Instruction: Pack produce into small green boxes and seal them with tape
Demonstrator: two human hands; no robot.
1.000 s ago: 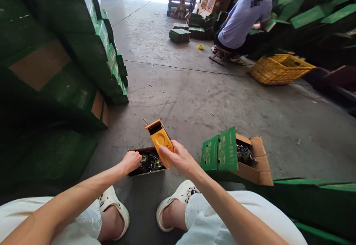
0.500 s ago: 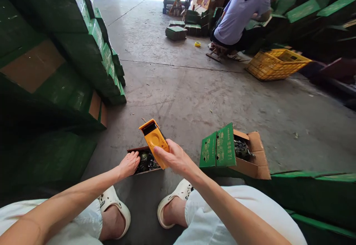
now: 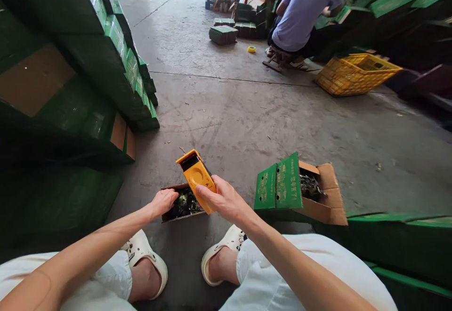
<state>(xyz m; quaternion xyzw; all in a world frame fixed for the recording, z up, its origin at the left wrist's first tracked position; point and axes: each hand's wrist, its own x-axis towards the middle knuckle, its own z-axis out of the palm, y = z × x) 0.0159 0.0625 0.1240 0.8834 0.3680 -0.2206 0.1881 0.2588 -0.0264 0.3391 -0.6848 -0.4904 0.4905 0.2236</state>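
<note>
My right hand [image 3: 224, 197] grips a yellow-orange handheld device [image 3: 197, 177] with a dark window near its top and a round recess in the middle; its exact kind does not show. The device is tilted above the right end of a small open cardboard box [image 3: 183, 218] on the floor. Inside that box lie dark, glossy wrapped pieces [image 3: 183, 200], partly green. My left hand [image 3: 165, 202] is closed over the box's left end, fingers bent inward at the rim; its fingertips are partly hidden. A green carton [image 3: 278, 185] with raised flaps stands at right, holding similar dark packets [image 3: 310, 186].
Stacked green boxes [image 3: 81, 61] line the left side. At lower right are more green boxes [image 3: 399, 240]. A person [image 3: 300, 14] sits on a low stool beside a yellow crate [image 3: 356, 75]. Farther back are a tape roll [image 3: 251, 49] and bundled flat cartons [image 3: 223, 35].
The view has shifted slightly, so the background sits a little higher. My left hand's fingers have shifted a little at the box rim. My right hand keeps the yellow device nearly in place.
</note>
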